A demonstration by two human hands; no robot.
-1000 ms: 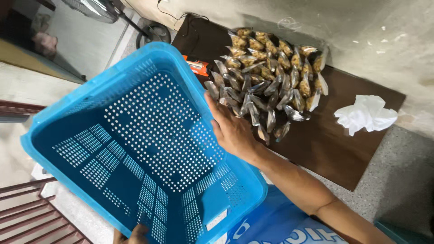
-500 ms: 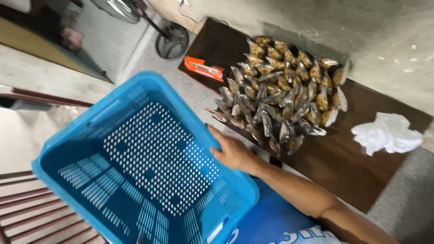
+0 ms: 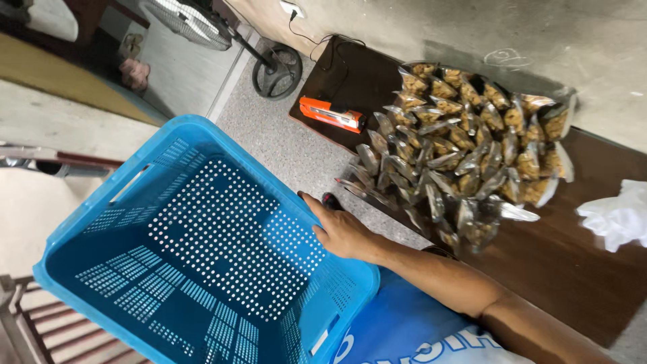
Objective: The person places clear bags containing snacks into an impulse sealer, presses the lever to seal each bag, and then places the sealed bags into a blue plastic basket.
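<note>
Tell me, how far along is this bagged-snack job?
Done: many clear plastic snack bags lie filled in a pile on the dark wooden board. In hand: the right hand grips the rim of the blue perforated plastic basket. Left: the basket holds nothing yet; no bag has gone in. The left hand is out of view.

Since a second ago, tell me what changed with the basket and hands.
The blue perforated basket has slid lower and left in view, revealing more floor, the orange tool and the fan base. The right hand still grips its rim. The snack packets stay piled on the dark table.
</note>
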